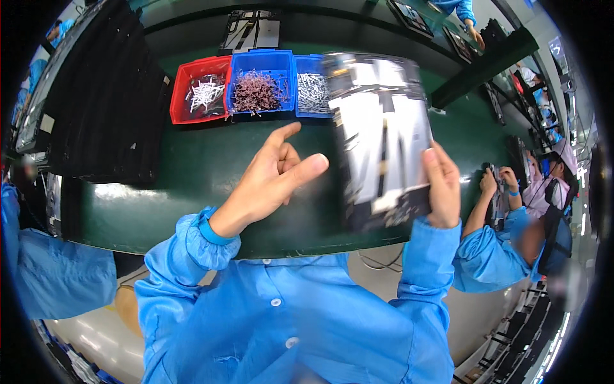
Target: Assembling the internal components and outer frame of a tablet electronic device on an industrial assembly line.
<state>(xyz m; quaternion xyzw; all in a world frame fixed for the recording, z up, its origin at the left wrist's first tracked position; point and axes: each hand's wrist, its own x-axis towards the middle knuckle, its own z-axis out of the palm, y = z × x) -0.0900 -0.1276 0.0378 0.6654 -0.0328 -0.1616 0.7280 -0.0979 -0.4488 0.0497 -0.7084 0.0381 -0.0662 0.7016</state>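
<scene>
My right hand [442, 185] grips the right edge of an opened tablet [384, 141], thumb over its face. Silvery flat battery-like panels and dark strips show on that face; dark circuitry lines its lower end, and motion smears parts of it. The tablet is held up over the table, partly covering the right-hand blue bin. My left hand [265, 176] hovers left of the tablet without touching it. Its thumb and index finger stretch apart, the other fingers curl, and nothing shows in it.
A red bin [174, 96] of white pieces adjoins a blue bin [262, 55] of reddish-brown small parts and another blue bin [307, 59] of silvery ones. Tall black trays [115, 96] are stacked left. Another opened device [249, 32] lies behind. A co-worker [505, 243] sits right.
</scene>
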